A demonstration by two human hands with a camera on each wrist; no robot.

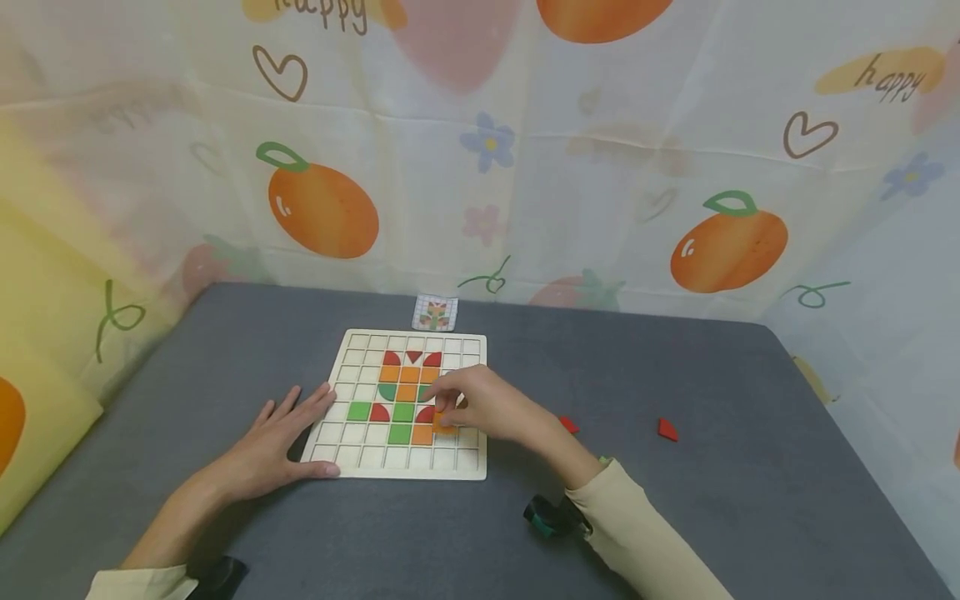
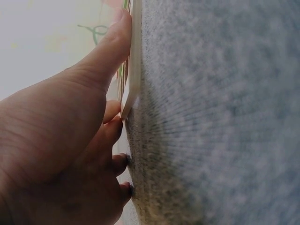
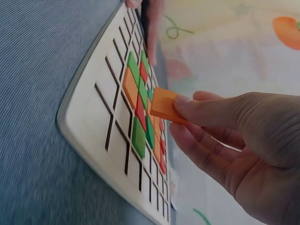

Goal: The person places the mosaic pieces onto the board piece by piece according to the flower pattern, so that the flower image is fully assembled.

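Observation:
A white grid board [image 1: 352, 457] lies on the grey table, with several green, red and orange tiles set in its squares. My right hand [image 1: 483, 406] pinches an orange square tile [image 3: 164, 104] between thumb and fingers, held just above the board beside another orange tile [image 1: 422, 434]. In the right wrist view a green tile [image 3: 138, 137] sits in the grid below that hand. My left hand [image 1: 273, 450] rests at the board's left edge, its thumb on the near left corner and its fingers stretched along the side.
A small pattern card [image 1: 435, 313] lies behind the board's far edge. To the right on the table are a red quarter-round tile [image 1: 667, 429] and another red piece [image 1: 569, 424], partly hidden by the right forearm. A printed curtain [image 1: 585, 192] hangs behind the table.

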